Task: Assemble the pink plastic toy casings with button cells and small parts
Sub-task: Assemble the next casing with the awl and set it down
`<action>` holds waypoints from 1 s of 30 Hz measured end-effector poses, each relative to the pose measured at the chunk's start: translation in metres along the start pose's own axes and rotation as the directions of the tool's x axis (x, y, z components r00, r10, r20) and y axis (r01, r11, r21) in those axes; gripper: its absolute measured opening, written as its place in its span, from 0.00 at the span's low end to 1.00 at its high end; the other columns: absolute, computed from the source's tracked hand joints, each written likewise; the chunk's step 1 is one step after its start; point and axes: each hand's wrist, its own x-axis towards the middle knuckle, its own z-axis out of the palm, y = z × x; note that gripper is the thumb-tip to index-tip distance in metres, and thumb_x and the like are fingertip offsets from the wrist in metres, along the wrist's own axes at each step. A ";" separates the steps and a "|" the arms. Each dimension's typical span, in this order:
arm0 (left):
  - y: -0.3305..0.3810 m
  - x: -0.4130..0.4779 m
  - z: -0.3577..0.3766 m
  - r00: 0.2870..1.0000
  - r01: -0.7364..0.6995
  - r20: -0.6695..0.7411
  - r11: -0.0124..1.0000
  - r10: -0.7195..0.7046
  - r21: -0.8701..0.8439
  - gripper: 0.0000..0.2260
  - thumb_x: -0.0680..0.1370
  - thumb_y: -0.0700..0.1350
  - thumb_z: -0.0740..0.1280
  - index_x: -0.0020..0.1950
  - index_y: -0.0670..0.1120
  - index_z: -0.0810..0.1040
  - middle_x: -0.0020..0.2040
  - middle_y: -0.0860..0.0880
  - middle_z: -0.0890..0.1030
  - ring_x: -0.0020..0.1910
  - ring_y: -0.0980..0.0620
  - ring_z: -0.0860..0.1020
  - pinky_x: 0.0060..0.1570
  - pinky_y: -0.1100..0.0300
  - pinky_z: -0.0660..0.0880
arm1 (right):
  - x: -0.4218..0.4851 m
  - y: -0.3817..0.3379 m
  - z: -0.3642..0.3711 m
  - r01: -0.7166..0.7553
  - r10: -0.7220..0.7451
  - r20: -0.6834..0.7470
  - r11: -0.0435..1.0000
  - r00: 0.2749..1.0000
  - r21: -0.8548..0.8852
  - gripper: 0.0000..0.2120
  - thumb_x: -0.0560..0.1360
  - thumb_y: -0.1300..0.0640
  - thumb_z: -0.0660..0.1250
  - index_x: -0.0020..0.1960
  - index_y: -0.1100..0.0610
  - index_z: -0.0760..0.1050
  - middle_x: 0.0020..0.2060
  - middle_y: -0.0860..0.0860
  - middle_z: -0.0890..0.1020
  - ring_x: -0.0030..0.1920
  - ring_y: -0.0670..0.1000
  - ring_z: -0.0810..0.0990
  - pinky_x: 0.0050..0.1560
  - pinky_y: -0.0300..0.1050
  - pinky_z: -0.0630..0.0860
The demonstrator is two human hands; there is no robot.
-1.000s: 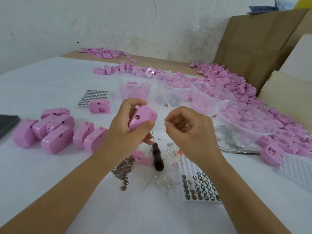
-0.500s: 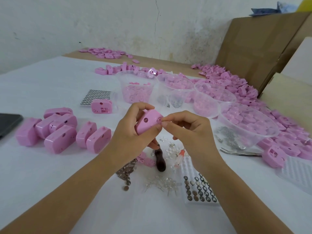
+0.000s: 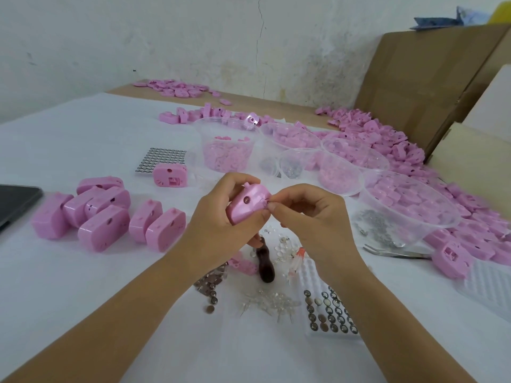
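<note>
My left hand (image 3: 221,219) grips a pink toy casing (image 3: 247,204) above the middle of the table. My right hand (image 3: 312,217) pinches a tiny part against the casing's right end; the part is too small to make out. Beneath the hands lie a dark wooden-handled tool (image 3: 265,265), loose button cells (image 3: 211,286), small clear parts (image 3: 269,299) and a white tray of button cells (image 3: 329,313). Several closed pink casings (image 3: 107,217) sit in a group at the left.
Clear plastic tubs (image 3: 228,142) and a large clear bowl (image 3: 409,211) hold pink parts behind the hands. Metal tweezers (image 3: 392,251) lie at the right. A sheet of button cells (image 3: 161,158), a dark tablet (image 3: 13,200), and cardboard boxes (image 3: 414,87) surround the workspace.
My right hand has moved left from a spot apart from the casing and now pinches at its right end. The left hand has turned the casing slightly.
</note>
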 end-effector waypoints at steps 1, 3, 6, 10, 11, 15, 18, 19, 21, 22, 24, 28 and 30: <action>0.000 0.000 0.000 1.000 -0.006 -0.001 1.000 0.006 0.008 0.14 0.72 0.39 0.71 0.49 0.55 0.74 0.44 0.50 0.80 0.28 0.48 0.81 0.30 0.54 0.80 | 0.000 0.000 0.000 -0.009 0.009 0.010 1.000 1.000 0.014 0.11 0.68 0.67 0.72 0.34 0.53 0.79 0.29 0.46 0.80 0.31 0.44 0.76 0.36 0.35 0.75; 0.000 0.000 0.000 1.000 -0.016 -0.001 1.000 0.016 0.020 0.13 0.72 0.40 0.71 0.50 0.55 0.74 0.43 0.50 0.80 0.27 0.48 0.81 0.29 0.54 0.80 | 0.001 0.000 -0.002 -0.042 0.039 0.041 0.997 0.998 0.061 0.10 0.68 0.69 0.72 0.36 0.55 0.79 0.30 0.46 0.81 0.31 0.45 0.77 0.37 0.35 0.76; 0.000 0.000 -0.001 1.000 -0.010 0.016 1.000 0.010 0.009 0.11 0.71 0.45 0.71 0.51 0.54 0.74 0.43 0.47 0.80 0.28 0.47 0.81 0.28 0.55 0.79 | 0.003 -0.001 -0.007 -0.122 0.108 0.091 0.979 0.990 0.161 0.11 0.66 0.69 0.73 0.35 0.54 0.81 0.32 0.48 0.83 0.33 0.45 0.80 0.39 0.34 0.77; -0.002 0.000 -0.002 1.000 0.017 0.014 1.000 -0.017 -0.016 0.09 0.73 0.43 0.71 0.50 0.53 0.75 0.43 0.45 0.80 0.27 0.45 0.80 0.27 0.56 0.78 | 0.005 -0.003 -0.015 -0.211 0.169 0.200 0.955 0.965 0.208 0.07 0.63 0.65 0.74 0.36 0.55 0.84 0.36 0.52 0.85 0.37 0.47 0.83 0.42 0.35 0.78; -0.002 0.001 -0.001 1.000 0.025 0.002 1.000 -0.025 -0.018 0.09 0.73 0.42 0.71 0.49 0.52 0.75 0.43 0.45 0.80 0.26 0.46 0.79 0.26 0.57 0.77 | 0.007 -0.005 -0.020 -0.218 0.172 0.243 0.960 0.955 0.174 0.09 0.65 0.67 0.73 0.38 0.54 0.84 0.37 0.52 0.85 0.38 0.47 0.83 0.43 0.35 0.78; -0.005 0.004 -0.003 0.995 0.049 -0.086 0.998 -0.053 -0.051 0.08 0.74 0.39 0.69 0.48 0.49 0.74 0.33 0.49 0.79 0.23 0.48 0.76 0.21 0.60 0.72 | 0.011 -0.011 -0.049 0.015 0.219 0.483 0.900 0.848 -0.435 0.20 0.69 0.69 0.70 0.46 0.43 0.81 0.35 0.45 0.79 0.35 0.43 0.76 0.36 0.32 0.73; -0.006 0.005 -0.005 0.992 0.060 -0.107 0.996 -0.067 -0.064 0.08 0.72 0.44 0.69 0.48 0.49 0.73 0.28 0.51 0.78 0.21 0.49 0.75 0.19 0.62 0.70 | 0.011 -0.006 -0.050 0.170 0.388 0.529 0.663 0.755 -0.729 0.22 0.68 0.65 0.70 0.42 0.35 0.77 0.37 0.43 0.74 0.36 0.45 0.72 0.41 0.41 0.74; -0.006 0.005 -0.005 0.993 0.059 -0.103 0.996 -0.065 -0.061 0.08 0.70 0.45 0.68 0.48 0.49 0.73 0.28 0.51 0.78 0.21 0.49 0.75 0.19 0.61 0.70 | 0.010 -0.004 -0.047 0.173 0.398 0.522 0.647 0.754 -0.742 0.22 0.68 0.64 0.70 0.41 0.35 0.77 0.37 0.44 0.73 0.36 0.44 0.71 0.42 0.41 0.74; -0.005 0.005 -0.004 0.993 0.052 -0.101 0.997 -0.057 -0.056 0.09 0.69 0.47 0.67 0.48 0.50 0.73 0.30 0.51 0.78 0.21 0.48 0.75 0.20 0.61 0.71 | 0.011 -0.001 -0.044 0.195 0.356 0.521 0.650 0.776 -0.735 0.19 0.68 0.63 0.71 0.38 0.36 0.77 0.36 0.44 0.73 0.35 0.42 0.70 0.42 0.40 0.72; -0.005 0.005 -0.004 0.993 0.049 -0.107 0.997 -0.056 -0.062 0.08 0.69 0.46 0.67 0.48 0.51 0.74 0.30 0.51 0.79 0.21 0.48 0.75 0.20 0.61 0.71 | 0.011 -0.001 -0.044 0.214 0.330 0.524 0.649 0.785 -0.730 0.18 0.68 0.62 0.71 0.37 0.36 0.77 0.36 0.44 0.73 0.35 0.42 0.69 0.42 0.40 0.71; -0.005 0.006 -0.004 0.991 0.050 -0.122 0.995 -0.060 -0.082 0.07 0.69 0.46 0.68 0.46 0.52 0.75 0.31 0.51 0.79 0.21 0.48 0.75 0.20 0.62 0.72 | 0.012 -0.001 -0.048 0.258 0.255 0.526 0.651 0.811 -0.714 0.16 0.69 0.61 0.72 0.38 0.38 0.75 0.35 0.44 0.74 0.34 0.41 0.69 0.39 0.39 0.70; -0.006 0.006 -0.004 0.988 0.040 -0.144 0.995 -0.053 -0.086 0.06 0.69 0.46 0.68 0.43 0.53 0.74 0.30 0.51 0.77 0.21 0.48 0.75 0.21 0.61 0.72 | 0.014 -0.007 -0.056 0.314 -0.097 0.375 0.755 0.922 -0.576 0.13 0.70 0.64 0.71 0.40 0.47 0.73 0.33 0.46 0.77 0.32 0.41 0.72 0.34 0.31 0.70; -0.005 0.004 -0.005 0.988 0.013 -0.151 0.998 -0.022 -0.063 0.07 0.69 0.46 0.68 0.44 0.53 0.74 0.30 0.52 0.77 0.21 0.47 0.75 0.20 0.61 0.72 | 0.015 -0.010 -0.061 0.302 -0.226 0.211 0.823 0.951 -0.481 0.13 0.69 0.64 0.72 0.39 0.49 0.71 0.31 0.44 0.77 0.29 0.41 0.71 0.30 0.31 0.69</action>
